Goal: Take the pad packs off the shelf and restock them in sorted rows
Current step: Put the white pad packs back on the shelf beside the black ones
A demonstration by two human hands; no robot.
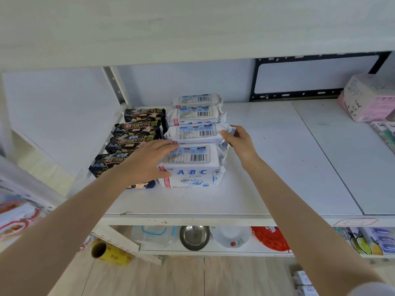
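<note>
— What's on the shelf point(267, 167) right now?

— Two rows of pad packs, running front to back on the white board. The left row is the black packs point(136, 128), four of them lying one behind another, printed with pink and white lettering. Just beside them, on the right, is a row of white packs point(196, 116) with barcodes facing up.

— And the hands?

— Both are on the white row. The left hand point(147, 161) is spread, fingers reaching across the top left of the front white pack point(190, 167), the one with blue "ABC" letters on its face, with the thumb pressed against its left end. The forearm crosses over the nearest black pack and hides part of it.

— The right one?

— The right hand point(239, 139) sits at the right end of the second white pack point(196, 133), fingers curled loosely against its crimped edge, touching it. Whether it actually grips the wrapper, I can't tell from here.

— Are the rows touching?

— The two rows stand close together; at the front, the left hand covers the gap, so I can't say there.

— Anything else nearby?

— A pink and white package point(367, 99) sits far off at the right of the shelf. On the lower shelf I see a clear container point(152, 235), a metal bowl point(194, 237), a white bowl point(232, 236) and something red point(269, 238). A yellow roll point(111, 252) pokes out at lower left.
</note>
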